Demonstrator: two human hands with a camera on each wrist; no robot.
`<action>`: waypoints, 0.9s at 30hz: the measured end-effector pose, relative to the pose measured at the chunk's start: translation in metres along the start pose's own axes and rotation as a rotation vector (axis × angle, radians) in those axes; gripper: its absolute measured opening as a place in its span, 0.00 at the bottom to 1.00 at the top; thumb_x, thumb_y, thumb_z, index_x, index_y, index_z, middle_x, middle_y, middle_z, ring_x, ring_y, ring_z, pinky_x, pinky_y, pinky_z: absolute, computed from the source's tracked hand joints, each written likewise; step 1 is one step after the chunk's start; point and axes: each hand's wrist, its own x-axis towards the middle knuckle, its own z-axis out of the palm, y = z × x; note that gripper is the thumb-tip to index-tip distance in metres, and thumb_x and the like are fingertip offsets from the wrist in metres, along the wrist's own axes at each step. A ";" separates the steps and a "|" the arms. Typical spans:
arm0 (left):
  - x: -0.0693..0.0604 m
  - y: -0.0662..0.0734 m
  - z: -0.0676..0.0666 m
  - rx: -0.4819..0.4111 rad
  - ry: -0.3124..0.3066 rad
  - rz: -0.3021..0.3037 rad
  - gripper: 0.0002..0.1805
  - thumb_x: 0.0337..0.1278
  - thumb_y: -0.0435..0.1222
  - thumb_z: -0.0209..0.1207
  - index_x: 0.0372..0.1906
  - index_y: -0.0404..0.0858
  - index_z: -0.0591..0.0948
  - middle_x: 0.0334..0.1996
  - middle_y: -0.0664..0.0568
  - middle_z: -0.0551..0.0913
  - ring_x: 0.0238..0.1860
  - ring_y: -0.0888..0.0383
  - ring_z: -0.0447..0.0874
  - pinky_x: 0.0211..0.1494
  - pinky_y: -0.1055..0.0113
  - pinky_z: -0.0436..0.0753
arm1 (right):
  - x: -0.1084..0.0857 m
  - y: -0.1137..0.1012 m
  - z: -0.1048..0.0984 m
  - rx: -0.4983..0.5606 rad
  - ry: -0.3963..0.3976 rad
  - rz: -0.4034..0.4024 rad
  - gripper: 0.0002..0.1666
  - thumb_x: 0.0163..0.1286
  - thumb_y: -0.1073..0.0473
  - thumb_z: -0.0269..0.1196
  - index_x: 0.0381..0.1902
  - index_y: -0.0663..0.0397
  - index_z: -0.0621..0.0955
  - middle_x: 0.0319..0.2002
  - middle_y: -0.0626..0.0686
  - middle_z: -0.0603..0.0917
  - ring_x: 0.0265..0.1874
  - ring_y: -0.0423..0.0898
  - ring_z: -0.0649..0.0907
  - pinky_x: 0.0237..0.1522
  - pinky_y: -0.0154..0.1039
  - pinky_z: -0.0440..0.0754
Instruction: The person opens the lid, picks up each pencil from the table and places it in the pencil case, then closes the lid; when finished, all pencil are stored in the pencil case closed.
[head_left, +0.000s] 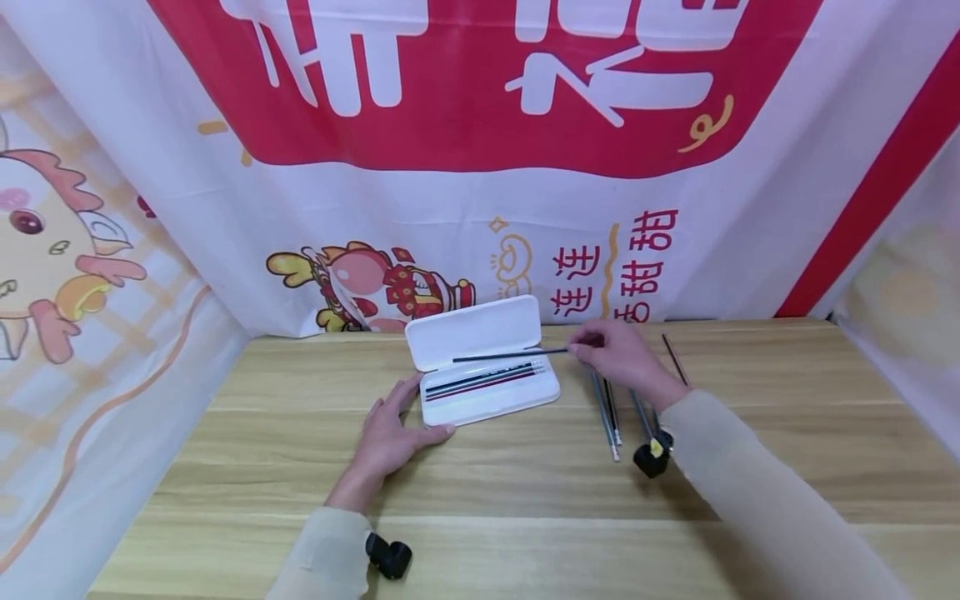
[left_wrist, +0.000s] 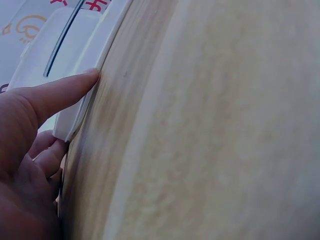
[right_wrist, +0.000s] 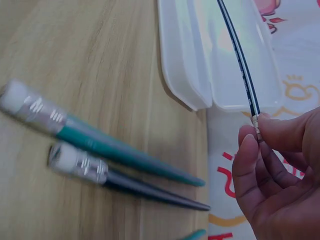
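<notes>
A white pencil case (head_left: 491, 410) lies on the table, its lid (head_left: 474, 332) tilted up at the back. Several pencils (head_left: 480, 383) lie side by side inside it. My left hand (head_left: 392, 437) holds the case's left end, thumb along the front edge and fingers at the far side. Between thumb and fingertips, my right hand (head_left: 621, 357) pinches a dark striped pencil (right_wrist: 242, 70) by its ferrule end. That pencil stretches leftward over the back of the open case. In the right wrist view a teal pencil (right_wrist: 117, 147) and a black pencil (right_wrist: 145, 187) lie below the hand.
Several loose pencils (head_left: 606, 417) lie on the wooden table (head_left: 480, 492) right of the case. A reddish-brown pencil (head_left: 674, 360) shows beyond the right wrist, and more are partly hidden under it. A printed cloth (head_left: 480, 225) hangs behind the table's back edge.
</notes>
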 end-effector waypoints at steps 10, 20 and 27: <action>-0.002 0.003 -0.001 -0.030 -0.003 -0.020 0.55 0.54 0.50 0.80 0.85 0.58 0.63 0.86 0.48 0.62 0.90 0.39 0.40 0.91 0.34 0.37 | 0.029 -0.008 0.032 -0.050 0.000 -0.058 0.08 0.78 0.59 0.66 0.48 0.53 0.89 0.45 0.55 0.89 0.42 0.49 0.84 0.41 0.40 0.86; -0.001 0.002 -0.001 -0.041 -0.005 -0.023 0.56 0.53 0.50 0.81 0.85 0.58 0.63 0.86 0.49 0.63 0.90 0.39 0.40 0.91 0.33 0.38 | 0.039 -0.013 0.054 -0.003 0.042 -0.069 0.07 0.77 0.62 0.68 0.47 0.53 0.91 0.47 0.56 0.90 0.49 0.52 0.85 0.55 0.47 0.86; -0.001 0.002 -0.001 -0.045 -0.002 -0.022 0.55 0.54 0.50 0.81 0.85 0.57 0.63 0.86 0.49 0.63 0.90 0.40 0.40 0.91 0.35 0.37 | 0.038 -0.015 0.060 -0.041 0.077 -0.078 0.06 0.74 0.63 0.70 0.44 0.52 0.93 0.49 0.56 0.89 0.51 0.53 0.83 0.57 0.49 0.84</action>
